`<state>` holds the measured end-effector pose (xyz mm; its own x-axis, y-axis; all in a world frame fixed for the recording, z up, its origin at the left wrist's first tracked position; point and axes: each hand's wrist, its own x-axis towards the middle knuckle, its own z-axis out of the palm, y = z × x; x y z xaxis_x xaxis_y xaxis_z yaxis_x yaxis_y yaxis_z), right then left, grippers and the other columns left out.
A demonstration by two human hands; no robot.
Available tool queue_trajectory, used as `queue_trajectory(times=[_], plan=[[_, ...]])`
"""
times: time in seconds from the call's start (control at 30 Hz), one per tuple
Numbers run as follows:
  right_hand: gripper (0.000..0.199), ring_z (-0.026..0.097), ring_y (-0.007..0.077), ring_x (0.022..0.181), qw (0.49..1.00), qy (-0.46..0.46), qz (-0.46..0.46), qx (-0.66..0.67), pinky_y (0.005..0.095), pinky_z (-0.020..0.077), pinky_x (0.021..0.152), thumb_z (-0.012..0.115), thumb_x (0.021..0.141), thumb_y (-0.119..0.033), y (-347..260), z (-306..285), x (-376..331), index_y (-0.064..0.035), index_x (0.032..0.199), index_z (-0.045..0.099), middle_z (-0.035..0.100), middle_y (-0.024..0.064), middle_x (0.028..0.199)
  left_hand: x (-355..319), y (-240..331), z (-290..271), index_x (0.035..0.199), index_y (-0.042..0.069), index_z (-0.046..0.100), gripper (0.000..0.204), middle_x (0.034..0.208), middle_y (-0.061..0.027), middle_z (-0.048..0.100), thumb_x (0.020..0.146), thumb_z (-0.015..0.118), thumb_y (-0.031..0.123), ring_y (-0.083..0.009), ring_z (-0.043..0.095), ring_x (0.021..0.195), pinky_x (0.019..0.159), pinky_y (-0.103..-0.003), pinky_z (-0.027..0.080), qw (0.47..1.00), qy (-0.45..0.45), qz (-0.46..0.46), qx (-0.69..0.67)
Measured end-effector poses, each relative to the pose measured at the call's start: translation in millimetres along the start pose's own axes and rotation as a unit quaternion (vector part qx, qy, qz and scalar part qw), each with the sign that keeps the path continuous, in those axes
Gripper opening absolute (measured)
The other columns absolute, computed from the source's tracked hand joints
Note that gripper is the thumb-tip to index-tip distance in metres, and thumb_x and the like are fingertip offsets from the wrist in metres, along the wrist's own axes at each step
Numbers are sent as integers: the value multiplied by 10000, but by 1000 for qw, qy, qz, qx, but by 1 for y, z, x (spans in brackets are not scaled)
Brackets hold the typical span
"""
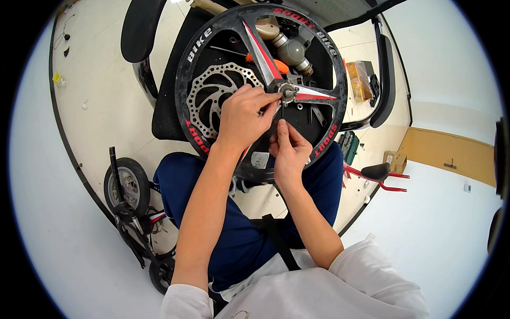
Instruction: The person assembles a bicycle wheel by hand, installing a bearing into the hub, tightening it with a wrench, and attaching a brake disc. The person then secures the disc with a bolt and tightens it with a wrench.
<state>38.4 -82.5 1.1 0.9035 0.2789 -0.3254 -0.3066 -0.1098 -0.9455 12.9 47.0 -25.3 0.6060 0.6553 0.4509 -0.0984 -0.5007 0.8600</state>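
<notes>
A black three-spoke bicycle wheel (187,50) with red and white spokes lies across my lap and a black chair seat. My left hand (245,116) reaches over it, index fingertip and thumb closed just beside the hub (288,93); whatever they pinch is hidden. Below the hub, my right hand (290,151) has thumb and fingers closed on a thin dark rod (282,114), its tip pointing up toward the hub. A silver brake disc (197,89) shows through the wheel's left opening, partly behind my left hand.
Through the wheel show an orange-handled screwdriver (280,66), a grey rounded tool (291,52) and a wrench (319,115). The chair's armrests (142,32) flank the seat. Bicycle parts with a small wheel (139,186) stand at left; a red frame with a black saddle (375,171) is at right.
</notes>
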Motion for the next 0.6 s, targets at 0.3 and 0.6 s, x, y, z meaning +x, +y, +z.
queue_trajectory(times=[0.3,0.6], plan=[[245,498,34,626,940,-163,-66,-294,200,373,545,720,952,-194,-50,-50,57,40,1019,749,622,-23,723,-3,0,3,906,69,778,142,690,-42,641,764,772,67,-209,592,654,595,-329,482,1000,7,-12,-8],[209,600,81,737,722,-361,-187,-559,251,488,685,773,870,-141,-148,-16,119,43,966,753,692,69,816,0,-1,2,879,81,764,121,715,-29,654,759,771,94,-203,623,682,610,-323,508,1000,6,-8,-7]])
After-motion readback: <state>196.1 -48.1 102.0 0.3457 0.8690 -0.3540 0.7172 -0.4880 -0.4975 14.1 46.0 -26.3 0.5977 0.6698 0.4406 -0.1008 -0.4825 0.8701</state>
